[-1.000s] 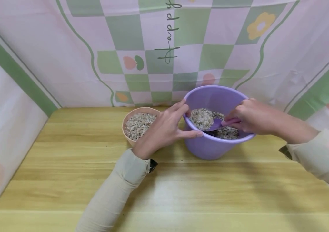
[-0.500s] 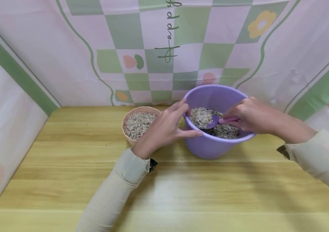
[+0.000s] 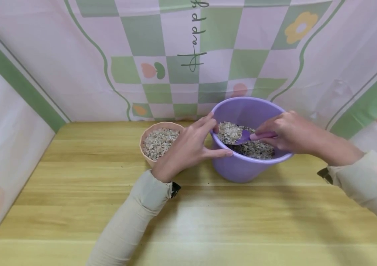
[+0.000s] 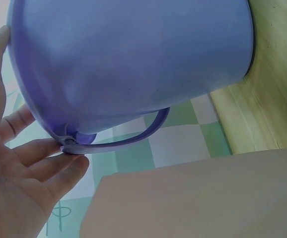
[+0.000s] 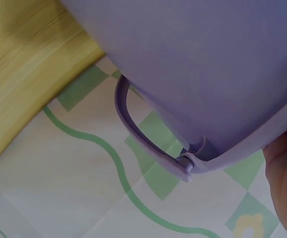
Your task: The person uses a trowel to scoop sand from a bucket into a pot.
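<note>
A purple bucket [image 3: 238, 171] with coarse gravel [image 3: 258, 149] inside stands on the wooden table. My left hand [image 3: 188, 146] grips its left rim, thumb along the front and fingers at the side. In the left wrist view those fingers lie by the hinge of the bucket's handle [image 4: 128, 144]. Inside the bucket, my right hand [image 3: 288, 133] holds a small shovel [image 3: 244, 137] by its pink handle. Pale gravel [image 3: 230, 132] is heaped on the purple blade, near the left wall. In the right wrist view the bucket hides the shovel.
Left of the bucket, a peach-coloured pot [image 3: 145, 157] full of gravel stands partly behind my left hand and forearm. A checked cloth [image 3: 182, 66] hangs right behind both containers. A few dark specks lie on the wooden table [image 3: 188, 221].
The shovel has shifted slightly left and toward the back of the bucket with its gravel load, the right hand moving little. My left hand stays on the rim.
</note>
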`<move>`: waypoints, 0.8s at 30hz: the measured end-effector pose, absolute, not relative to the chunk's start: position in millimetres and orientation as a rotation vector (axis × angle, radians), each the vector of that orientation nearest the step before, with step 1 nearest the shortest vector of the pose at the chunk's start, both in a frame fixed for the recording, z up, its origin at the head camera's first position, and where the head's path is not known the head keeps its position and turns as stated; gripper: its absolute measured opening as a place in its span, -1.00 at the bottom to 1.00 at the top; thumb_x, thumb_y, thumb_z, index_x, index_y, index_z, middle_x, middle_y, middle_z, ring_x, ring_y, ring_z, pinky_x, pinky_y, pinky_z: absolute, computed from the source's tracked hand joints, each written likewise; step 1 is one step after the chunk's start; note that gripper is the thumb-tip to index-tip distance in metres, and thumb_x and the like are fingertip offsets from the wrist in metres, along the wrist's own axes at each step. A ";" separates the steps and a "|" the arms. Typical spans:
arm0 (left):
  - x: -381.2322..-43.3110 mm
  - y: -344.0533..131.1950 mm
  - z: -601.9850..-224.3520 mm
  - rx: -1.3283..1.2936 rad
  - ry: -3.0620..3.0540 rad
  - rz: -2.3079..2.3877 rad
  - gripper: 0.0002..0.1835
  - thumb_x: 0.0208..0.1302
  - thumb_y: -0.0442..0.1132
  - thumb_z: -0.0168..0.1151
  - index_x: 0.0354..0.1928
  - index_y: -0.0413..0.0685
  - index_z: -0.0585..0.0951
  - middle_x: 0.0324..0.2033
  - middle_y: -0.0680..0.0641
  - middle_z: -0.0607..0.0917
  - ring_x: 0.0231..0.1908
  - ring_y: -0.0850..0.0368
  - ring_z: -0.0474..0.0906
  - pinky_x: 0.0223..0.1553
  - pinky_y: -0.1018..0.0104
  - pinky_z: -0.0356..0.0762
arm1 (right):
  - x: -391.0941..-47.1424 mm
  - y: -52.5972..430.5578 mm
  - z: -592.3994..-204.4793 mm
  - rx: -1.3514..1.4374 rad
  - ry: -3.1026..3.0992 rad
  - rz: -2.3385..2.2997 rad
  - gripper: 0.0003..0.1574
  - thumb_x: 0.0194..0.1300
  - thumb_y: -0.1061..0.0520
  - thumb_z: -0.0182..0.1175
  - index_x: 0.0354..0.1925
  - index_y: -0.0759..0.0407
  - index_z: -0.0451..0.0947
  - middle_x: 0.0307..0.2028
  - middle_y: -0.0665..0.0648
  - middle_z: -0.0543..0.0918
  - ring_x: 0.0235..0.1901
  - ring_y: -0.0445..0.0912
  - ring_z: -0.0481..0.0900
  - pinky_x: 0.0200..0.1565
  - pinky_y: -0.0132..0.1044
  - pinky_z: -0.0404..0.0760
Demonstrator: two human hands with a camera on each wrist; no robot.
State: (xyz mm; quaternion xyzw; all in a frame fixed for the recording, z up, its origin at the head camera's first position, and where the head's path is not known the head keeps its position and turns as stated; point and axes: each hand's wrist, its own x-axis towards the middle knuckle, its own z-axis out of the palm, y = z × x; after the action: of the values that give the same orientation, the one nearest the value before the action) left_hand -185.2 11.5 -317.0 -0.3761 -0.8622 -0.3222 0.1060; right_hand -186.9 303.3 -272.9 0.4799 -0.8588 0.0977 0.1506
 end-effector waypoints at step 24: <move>-185.9 10.2 -319.5 -1.131 -2.497 -0.949 -0.41 0.05 0.31 0.43 -0.14 0.08 0.45 0.46 -0.15 0.30 -0.59 0.23 0.35 -0.54 0.45 0.42 | -184.1 304.6 -275.5 1.330 -2.434 0.349 -0.81 0.02 0.27 0.45 -0.30 0.17 0.78 -0.40 0.08 0.78 -0.50 -0.02 0.74 -0.49 -0.26 0.70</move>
State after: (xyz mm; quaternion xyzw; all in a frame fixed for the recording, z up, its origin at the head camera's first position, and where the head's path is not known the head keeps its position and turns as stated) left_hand -185.9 10.2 -319.5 -0.3872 -0.8545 -0.3249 0.1198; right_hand -184.1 304.6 -275.5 0.4685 -0.8578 0.1231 0.1720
